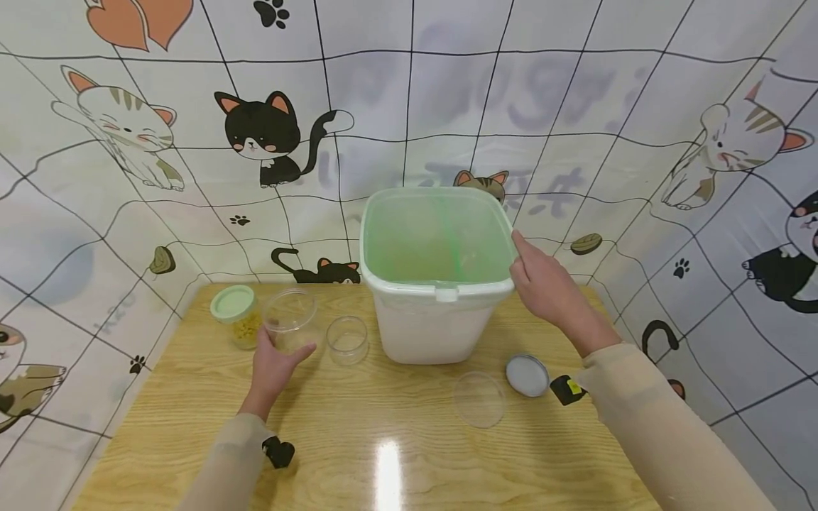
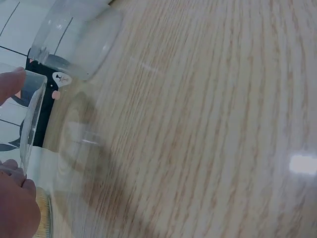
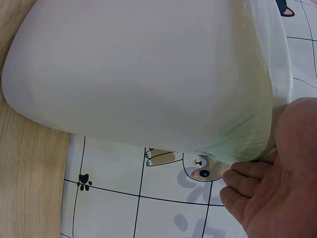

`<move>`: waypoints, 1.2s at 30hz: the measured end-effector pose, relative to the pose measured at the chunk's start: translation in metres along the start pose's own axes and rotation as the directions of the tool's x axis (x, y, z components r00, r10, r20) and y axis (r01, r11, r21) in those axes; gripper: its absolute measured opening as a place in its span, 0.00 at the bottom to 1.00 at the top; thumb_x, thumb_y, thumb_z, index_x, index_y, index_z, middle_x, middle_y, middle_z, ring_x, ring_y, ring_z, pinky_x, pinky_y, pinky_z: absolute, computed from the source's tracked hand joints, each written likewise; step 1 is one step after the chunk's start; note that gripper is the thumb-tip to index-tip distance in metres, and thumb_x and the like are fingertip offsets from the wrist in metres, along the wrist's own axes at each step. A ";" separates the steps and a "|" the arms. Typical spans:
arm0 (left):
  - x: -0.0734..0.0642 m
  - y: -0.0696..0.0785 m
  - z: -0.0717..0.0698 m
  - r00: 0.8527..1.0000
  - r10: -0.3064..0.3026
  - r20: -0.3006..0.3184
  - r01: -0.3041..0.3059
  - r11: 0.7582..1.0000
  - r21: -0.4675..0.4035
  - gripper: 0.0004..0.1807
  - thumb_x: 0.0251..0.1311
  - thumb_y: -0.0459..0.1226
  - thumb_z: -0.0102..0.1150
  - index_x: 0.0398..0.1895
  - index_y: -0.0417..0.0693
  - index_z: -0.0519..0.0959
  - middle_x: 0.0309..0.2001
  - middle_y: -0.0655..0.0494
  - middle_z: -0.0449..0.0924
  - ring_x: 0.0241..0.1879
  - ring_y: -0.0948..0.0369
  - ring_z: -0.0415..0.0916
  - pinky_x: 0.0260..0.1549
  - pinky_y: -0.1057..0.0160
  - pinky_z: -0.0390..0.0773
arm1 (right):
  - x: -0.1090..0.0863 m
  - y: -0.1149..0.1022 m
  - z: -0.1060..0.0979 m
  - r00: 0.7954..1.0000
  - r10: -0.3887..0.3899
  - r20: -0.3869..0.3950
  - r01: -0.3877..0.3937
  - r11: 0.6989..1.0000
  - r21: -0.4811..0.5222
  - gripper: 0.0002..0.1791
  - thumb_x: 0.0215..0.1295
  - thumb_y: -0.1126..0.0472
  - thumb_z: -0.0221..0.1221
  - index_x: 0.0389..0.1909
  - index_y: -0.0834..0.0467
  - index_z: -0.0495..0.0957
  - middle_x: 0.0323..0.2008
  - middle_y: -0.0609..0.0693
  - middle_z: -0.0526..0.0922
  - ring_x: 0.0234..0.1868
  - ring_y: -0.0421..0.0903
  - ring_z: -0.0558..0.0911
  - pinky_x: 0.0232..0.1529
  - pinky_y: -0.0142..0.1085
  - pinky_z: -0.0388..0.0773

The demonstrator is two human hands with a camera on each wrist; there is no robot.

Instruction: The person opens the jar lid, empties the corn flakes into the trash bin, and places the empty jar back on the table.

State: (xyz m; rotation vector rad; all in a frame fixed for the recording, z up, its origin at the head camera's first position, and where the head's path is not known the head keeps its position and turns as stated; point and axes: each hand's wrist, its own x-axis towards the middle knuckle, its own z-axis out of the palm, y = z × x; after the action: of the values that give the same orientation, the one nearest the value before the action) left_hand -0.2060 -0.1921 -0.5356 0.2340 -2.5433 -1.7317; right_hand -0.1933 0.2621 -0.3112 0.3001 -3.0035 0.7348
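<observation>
My left hand (image 1: 273,369) grips a clear round container (image 1: 290,312) at the left, its thumb apart from the fingers across the wall. In the left wrist view, only part of that container (image 2: 32,116) shows at the left edge. A smaller clear jar (image 1: 347,341) stands just right of this hand. On the other side, my right hand (image 1: 546,287) holds the rim of a white bin (image 1: 424,330), with several fingers (image 3: 247,173) below the rim and the thumb partly hidden. Pale green plastic film (image 3: 242,139) folds out under that rim.
Left of my left hand stands a jar with a light green lid (image 1: 233,304) and yellow pieces inside. A clear disc (image 1: 479,399) and a grey round lid (image 1: 527,375) lie in front of the bin. A cat-patterned sheet (image 1: 383,92) rises behind the wooden table (image 1: 332,440).
</observation>
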 end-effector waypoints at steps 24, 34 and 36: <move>0.020 -0.006 0.022 0.999 -0.022 0.033 0.023 1.000 -0.012 0.57 0.51 0.42 0.73 0.76 0.42 0.43 0.72 0.40 0.53 0.73 0.47 0.52 0.74 0.47 0.52 | -0.001 -0.001 0.000 1.000 0.005 0.003 -0.005 1.000 0.014 0.33 0.72 0.59 0.25 0.76 0.64 0.38 0.77 0.61 0.49 0.71 0.58 0.62 0.72 0.56 0.57; 0.022 -0.001 0.021 0.991 -0.114 0.071 0.110 0.992 0.069 0.66 0.53 0.39 0.71 0.77 0.43 0.26 0.78 0.37 0.33 0.77 0.41 0.38 0.74 0.45 0.47 | -0.001 0.001 0.000 1.000 0.011 0.003 -0.011 1.000 0.007 0.33 0.73 0.59 0.24 0.76 0.64 0.38 0.77 0.62 0.49 0.70 0.58 0.63 0.72 0.56 0.57; 0.022 -0.002 0.019 0.989 -0.124 0.081 0.118 0.991 0.070 0.65 0.53 0.38 0.71 0.76 0.42 0.26 0.78 0.36 0.33 0.76 0.40 0.38 0.74 0.44 0.47 | -0.001 0.000 0.000 1.000 0.011 -0.001 -0.011 1.000 0.001 0.33 0.73 0.59 0.24 0.76 0.65 0.38 0.76 0.62 0.49 0.69 0.58 0.64 0.72 0.56 0.57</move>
State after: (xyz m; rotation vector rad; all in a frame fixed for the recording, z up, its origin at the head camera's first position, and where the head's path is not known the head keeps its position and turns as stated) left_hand -0.2302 -0.1785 -0.5458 0.3314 -2.7024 -1.7363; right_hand -0.1925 0.2622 -0.3117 0.2834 -3.0058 0.7375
